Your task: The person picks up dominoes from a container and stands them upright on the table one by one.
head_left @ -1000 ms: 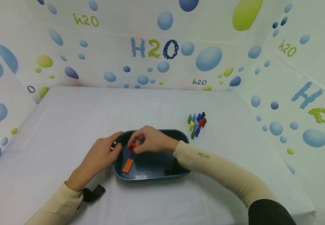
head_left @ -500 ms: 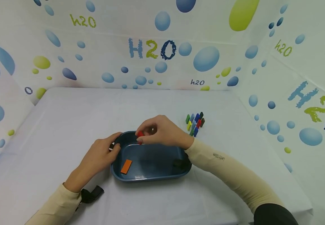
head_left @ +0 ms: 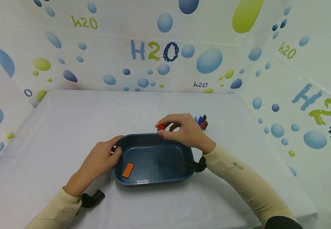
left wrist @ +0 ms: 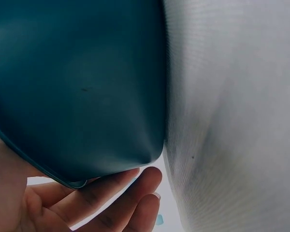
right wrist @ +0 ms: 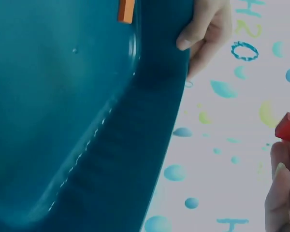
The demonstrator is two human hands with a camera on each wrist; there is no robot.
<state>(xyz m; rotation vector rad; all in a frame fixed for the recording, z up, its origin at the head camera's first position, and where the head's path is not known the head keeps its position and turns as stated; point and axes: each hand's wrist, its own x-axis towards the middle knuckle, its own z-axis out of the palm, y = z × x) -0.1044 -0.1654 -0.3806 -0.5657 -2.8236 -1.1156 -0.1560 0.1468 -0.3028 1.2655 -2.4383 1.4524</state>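
A dark blue tray (head_left: 156, 165) sits on the white table, its outer wall (left wrist: 82, 87) filling much of the left wrist view. My left hand (head_left: 102, 157) grips its left end, thumb over the rim and fingers outside. Just above the far rim, my right hand (head_left: 186, 130) pinches a red domino-like block (head_left: 161, 127) between thumb and fingers; the right wrist view shows one end of that red block (right wrist: 289, 128). On the tray floor, toward the left, lies an orange block (head_left: 128, 170).
Beyond the right hand, several coloured blocks (head_left: 202, 121) stand in rows on the table, some hidden by that hand. A cloth (head_left: 96, 57) printed with drops and "H2O" hangs behind the table. A black strap (head_left: 93, 198) sticks out from the left wrist.
My right hand has lifted the red block out of the tray's left part and carried it right and away, toward the standing blocks. The left hand stays on the tray.
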